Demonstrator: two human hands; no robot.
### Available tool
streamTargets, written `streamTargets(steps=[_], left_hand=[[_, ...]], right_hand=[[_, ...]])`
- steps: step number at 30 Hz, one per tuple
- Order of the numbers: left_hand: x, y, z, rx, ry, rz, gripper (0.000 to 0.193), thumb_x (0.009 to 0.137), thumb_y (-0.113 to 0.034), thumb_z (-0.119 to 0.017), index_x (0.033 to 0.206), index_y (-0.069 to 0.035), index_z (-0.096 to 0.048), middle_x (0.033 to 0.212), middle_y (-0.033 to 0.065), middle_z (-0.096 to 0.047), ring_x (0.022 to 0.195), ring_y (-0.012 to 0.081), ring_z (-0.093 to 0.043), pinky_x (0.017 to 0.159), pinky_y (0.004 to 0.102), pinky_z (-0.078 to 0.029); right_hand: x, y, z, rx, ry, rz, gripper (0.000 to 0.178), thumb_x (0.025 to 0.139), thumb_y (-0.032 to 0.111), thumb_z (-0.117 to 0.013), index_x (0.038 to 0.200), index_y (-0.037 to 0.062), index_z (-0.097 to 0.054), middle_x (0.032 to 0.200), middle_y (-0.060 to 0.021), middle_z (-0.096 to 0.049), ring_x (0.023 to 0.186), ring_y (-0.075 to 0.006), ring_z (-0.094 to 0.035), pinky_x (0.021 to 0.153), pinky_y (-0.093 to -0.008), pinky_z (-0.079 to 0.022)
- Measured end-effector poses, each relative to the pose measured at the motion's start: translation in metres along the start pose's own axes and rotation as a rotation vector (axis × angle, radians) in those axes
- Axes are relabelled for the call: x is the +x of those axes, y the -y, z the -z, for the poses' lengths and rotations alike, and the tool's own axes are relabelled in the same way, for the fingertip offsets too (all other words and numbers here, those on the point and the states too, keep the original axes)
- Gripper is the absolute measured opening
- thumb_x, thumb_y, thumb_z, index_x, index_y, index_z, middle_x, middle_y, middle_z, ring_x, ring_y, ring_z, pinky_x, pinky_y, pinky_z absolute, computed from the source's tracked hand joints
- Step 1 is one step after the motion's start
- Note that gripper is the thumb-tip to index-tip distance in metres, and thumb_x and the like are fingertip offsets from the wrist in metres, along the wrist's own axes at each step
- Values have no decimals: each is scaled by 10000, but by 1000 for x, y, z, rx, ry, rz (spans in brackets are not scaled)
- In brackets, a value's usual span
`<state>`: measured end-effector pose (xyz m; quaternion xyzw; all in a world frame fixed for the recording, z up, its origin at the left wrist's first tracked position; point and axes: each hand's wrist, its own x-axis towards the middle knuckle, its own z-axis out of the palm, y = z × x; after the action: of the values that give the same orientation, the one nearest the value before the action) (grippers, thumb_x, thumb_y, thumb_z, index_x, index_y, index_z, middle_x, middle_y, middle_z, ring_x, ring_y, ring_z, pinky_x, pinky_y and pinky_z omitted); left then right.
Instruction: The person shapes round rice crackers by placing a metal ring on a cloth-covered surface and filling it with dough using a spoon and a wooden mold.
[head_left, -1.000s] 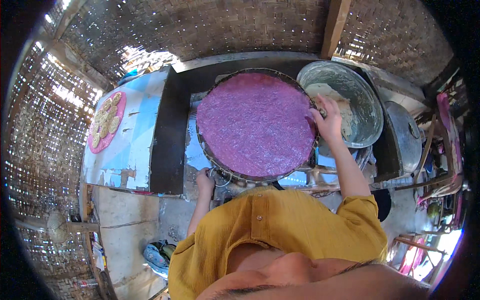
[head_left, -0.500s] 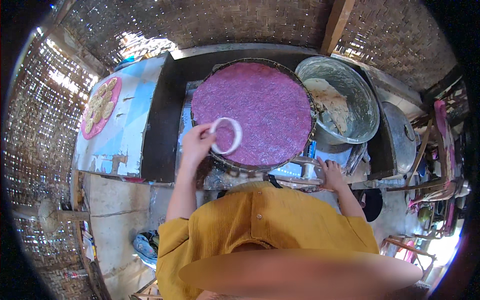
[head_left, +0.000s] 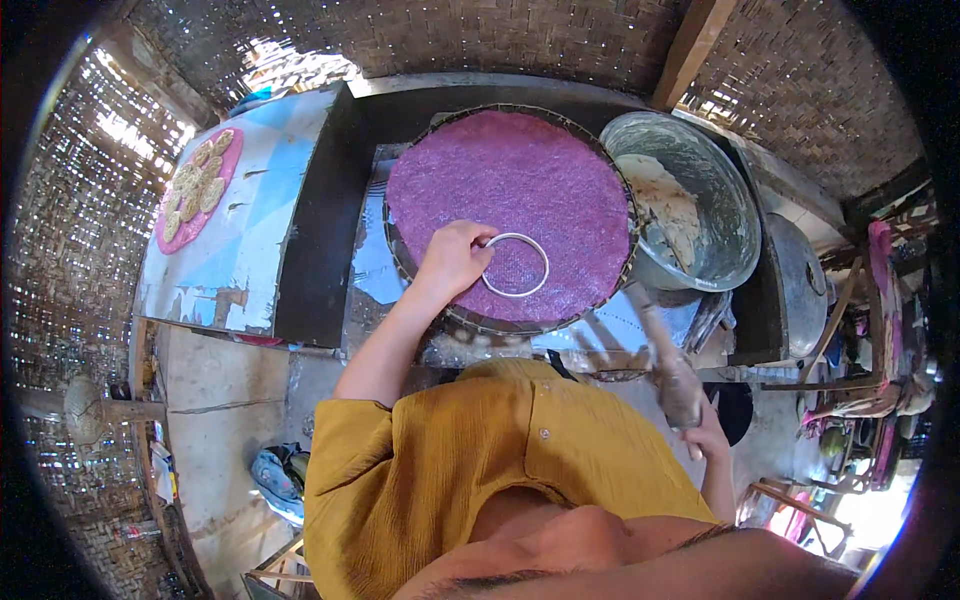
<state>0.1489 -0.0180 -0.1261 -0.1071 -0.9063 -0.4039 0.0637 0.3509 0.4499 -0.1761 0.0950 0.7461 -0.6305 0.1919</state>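
My left hand (head_left: pixel 455 262) pinches the rim of a thin white ring (head_left: pixel 545 275). The ring is just above or on a purple cloth (head_left: pixel 520 165) spread over a round woven tray (head_left: pixel 634 240); I cannot tell whether it touches. To the right of my body, my right hand (head_left: pixel 708 438) is closed round a long wooden tool (head_left: pixel 662 345), smeared by motion. One end of the tool points up toward the tray's lower right edge. A deep grey basin (head_left: pixel 735 215) with pale, batter-like mix in it stands right of the tray.
At the left, several pale round cakes (head_left: pixel 192 190) lie on a pink round sheet atop a blue and white surface (head_left: pixel 265 200). A dark board (head_left: pixel 318 250) stands beside it. Right of the basin leans a round metal lid (head_left: pixel 795 285). Woven bamboo walls (head_left: pixel 480 45) enclose the place.
My left hand has carried the ring rightward and farther over the purple cloth. My right hand has left the table's front edge and drawn back toward me, now with the wooden tool in it.
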Motion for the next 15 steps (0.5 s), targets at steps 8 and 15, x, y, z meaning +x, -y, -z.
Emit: streamTargets(steps=[8,15], left_hand=[[11,-2,-3,-12,126,-60,266,676,-112,-677,925,-24,-643,825,152,-614,769,285,-595,691,355,-474],[66,-30,20,-1599,643,-118,1014,649,-643,-618,1374,-49,-231,1314,154,-419,1204,269,-416,986,412,-353]], right_hand=[[5,107,-42,487,166,158,985,435,314,-738,1300,67,-338,1093,-152,-492,937,-269,-526,783,-391,-454],[61,160,-104,616,692,-44,1094,482,438,-745,1379,130,-201,1082,-182,-488,863,-310,-557,736,-450,-471]])
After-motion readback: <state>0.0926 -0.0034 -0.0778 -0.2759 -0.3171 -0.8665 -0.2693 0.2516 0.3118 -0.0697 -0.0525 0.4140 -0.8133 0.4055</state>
